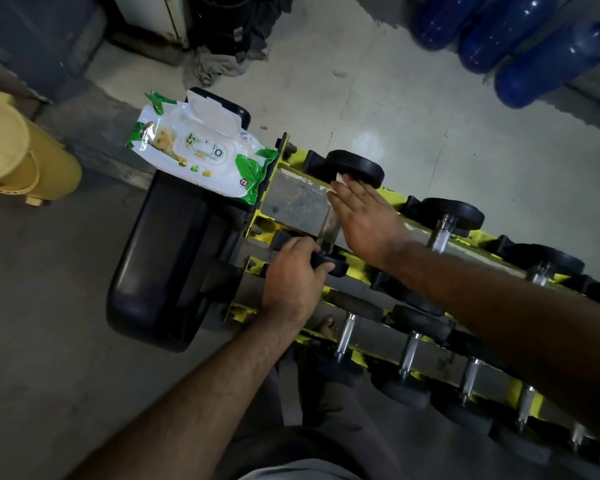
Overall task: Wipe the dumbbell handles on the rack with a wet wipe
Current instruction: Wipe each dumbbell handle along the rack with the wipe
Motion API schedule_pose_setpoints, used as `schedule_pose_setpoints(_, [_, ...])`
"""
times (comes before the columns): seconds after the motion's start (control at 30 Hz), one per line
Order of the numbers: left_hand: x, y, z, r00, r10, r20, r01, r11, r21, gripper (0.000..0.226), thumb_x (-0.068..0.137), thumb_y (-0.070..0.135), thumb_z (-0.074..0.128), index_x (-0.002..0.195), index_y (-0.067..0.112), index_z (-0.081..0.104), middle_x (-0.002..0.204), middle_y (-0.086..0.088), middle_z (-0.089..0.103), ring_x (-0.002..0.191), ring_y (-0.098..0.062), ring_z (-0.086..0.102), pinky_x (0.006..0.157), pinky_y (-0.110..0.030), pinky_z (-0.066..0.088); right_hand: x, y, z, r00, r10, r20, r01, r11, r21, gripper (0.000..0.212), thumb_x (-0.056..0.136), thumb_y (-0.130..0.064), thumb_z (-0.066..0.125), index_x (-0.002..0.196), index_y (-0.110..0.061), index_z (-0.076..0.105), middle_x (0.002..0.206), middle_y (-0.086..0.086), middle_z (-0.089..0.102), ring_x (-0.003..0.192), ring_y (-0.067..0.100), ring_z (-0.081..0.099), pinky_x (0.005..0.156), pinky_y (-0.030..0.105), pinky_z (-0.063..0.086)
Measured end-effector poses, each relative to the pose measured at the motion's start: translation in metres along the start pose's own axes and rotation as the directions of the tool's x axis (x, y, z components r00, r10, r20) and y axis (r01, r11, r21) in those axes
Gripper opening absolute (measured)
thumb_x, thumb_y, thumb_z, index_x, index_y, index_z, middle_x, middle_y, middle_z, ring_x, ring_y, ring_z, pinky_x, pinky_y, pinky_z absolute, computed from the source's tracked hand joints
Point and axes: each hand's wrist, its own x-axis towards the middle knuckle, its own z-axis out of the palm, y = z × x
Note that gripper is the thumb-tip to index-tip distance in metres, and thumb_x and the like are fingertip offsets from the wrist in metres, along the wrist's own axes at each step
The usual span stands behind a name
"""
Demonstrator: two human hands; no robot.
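A: Where are the hands now, if we take the yellow rack (293,157) as the landmark?

B: Both are at its left end, on the top row. The left hand (293,278) grips the near black end of the first dumbbell (355,168), with fingers curled around it. The right hand (362,216) lies over the handle of the same dumbbell, fingers almost straight, and it presses a white wet wipe (339,178) under the fingertips. Only a small corner of the wipe shows, near the far black end of the dumbbell.

A: And the pack of wipes?

B: The wipes pack (194,155) lies just beside the left end of the rack, on a black seat (160,271). Its lid is flipped open.

A: How far is the work, in your opinion?

B: I think it is at the very start. The hands work on the first dumbbell of the top row. To the right of it on the rack, the chrome handle of the second dumbbell (442,230) and others further along are free, and nobody touches them. The lower row (409,355) at the near side of the rack also has several handles. I cannot tell from the shine whether any of them is already wiped.

A: So what is left?

B: Probably nearly all handles, if the person goes from the left end to the right one.
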Motion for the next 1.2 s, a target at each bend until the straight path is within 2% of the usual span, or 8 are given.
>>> schedule_pose_setpoints(0.23, [0.000,0.000,0.000,1.000,-0.007,-0.009,0.007,1.000,-0.002,0.028,0.084,0.029,0.077,0.105,0.016,0.065,0.109,0.003,0.060,0.094,-0.013,0.059,0.073,-0.025,0.048,-0.007,0.006,0.004,0.999,0.020,-0.031,-0.018,0.997,0.074,0.061,0.097,-0.008,0.045,0.156,-0.010,0.031,0.164,0.009,0.026,0.154,0.025,0.017,0.124,0.042,0.012])
schedule_pose_setpoints(0.37, [0.002,-0.005,-0.003,1.000,0.001,0.001,-0.001,1.000,-0.028,0.028,0.083,0.028,0.077,0.105,0.015,0.065,0.108,0.003,0.061,0.092,-0.007,0.053,0.072,-0.021,0.043,-0.020,0.003,0.010,0.983,-0.182,-0.025,0.183,0.975,0.129,0.060,0.092,-0.006,0.047,0.152,-0.011,0.041,0.158,0.010,0.037,0.150,0.028,0.028,0.122,0.048,0.023])
schedule_pose_setpoints(0.5, [0.004,-0.012,-0.005,1.000,0.031,0.005,-0.031,0.999,-0.030,0.028,0.084,0.029,0.077,0.106,0.015,0.066,0.107,0.004,0.062,0.088,-0.006,0.053,0.071,-0.023,0.046,-0.014,0.015,0.008,0.997,-0.004,-0.072,0.019,0.978,0.210,0.059,0.095,-0.005,0.044,0.153,-0.013,0.038,0.160,0.008,0.034,0.151,0.026,0.026,0.119,0.052,0.031])
schedule_pose_setpoints(0.63, [0.008,-0.013,-0.010,0.999,0.029,0.018,-0.028,0.999,-0.041,0.028,0.081,0.028,0.080,0.103,0.016,0.067,0.104,0.001,0.064,0.083,-0.015,0.062,0.075,-0.033,0.055,-0.033,0.000,0.026,0.947,-0.321,-0.010,0.313,0.917,0.249,0.058,0.093,-0.007,0.051,0.149,-0.017,0.043,0.157,0.005,0.040,0.150,0.025,0.028,0.120,0.050,0.031])
schedule_pose_setpoints(0.8, [0.007,-0.014,-0.009,1.000,0.022,0.017,-0.021,0.999,-0.045,0.027,0.082,0.029,0.079,0.102,0.016,0.067,0.103,0.003,0.064,0.084,-0.010,0.059,0.074,-0.027,0.051,-0.024,0.013,0.026,0.980,-0.181,-0.079,0.194,0.955,0.224,0.068,0.092,0.001,0.055,0.154,-0.018,0.035,0.160,0.006,0.035,0.151,0.025,0.025,0.119,0.051,0.033])
schedule_pose_setpoints(0.9, [0.007,-0.014,-0.009,1.000,0.023,0.017,-0.023,0.999,-0.043,0.028,0.082,0.029,0.079,0.104,0.017,0.067,0.106,0.004,0.065,0.093,-0.010,0.059,0.076,-0.025,0.050,-0.039,-0.001,0.032,0.921,-0.382,-0.077,0.390,0.899,0.199,0.071,0.086,0.000,0.066,0.151,-0.018,0.040,0.156,0.006,0.042,0.148,0.026,0.033,0.118,0.049,0.033])
schedule_pose_setpoints(1.07, [0.006,-0.014,-0.006,1.000,0.022,0.015,-0.022,1.000,-0.020,0.028,0.083,0.030,0.078,0.104,0.016,0.066,0.105,0.005,0.063,0.091,-0.008,0.056,0.071,-0.020,0.044,-0.008,0.015,0.014,0.994,-0.078,-0.080,0.090,0.981,0.169,0.062,0.090,-0.001,0.053,0.150,-0.011,0.043,0.157,0.013,0.040,0.148,0.031,0.032,0.120,0.052,0.030])
schedule_pose_setpoints(1.2, [0.003,-0.010,-0.004,1.000,0.022,0.000,-0.022,1.000,0.004,0.028,0.083,0.030,0.077,0.104,0.015,0.066,0.106,0.004,0.062,0.091,-0.006,0.052,0.071,-0.020,0.040,-0.012,-0.001,0.016,0.972,-0.234,-0.009,0.234,0.967,0.101,0.064,0.085,-0.004,0.052,0.148,-0.010,0.045,0.158,0.014,0.037,0.150,0.030,0.028,0.122,0.051,0.025])
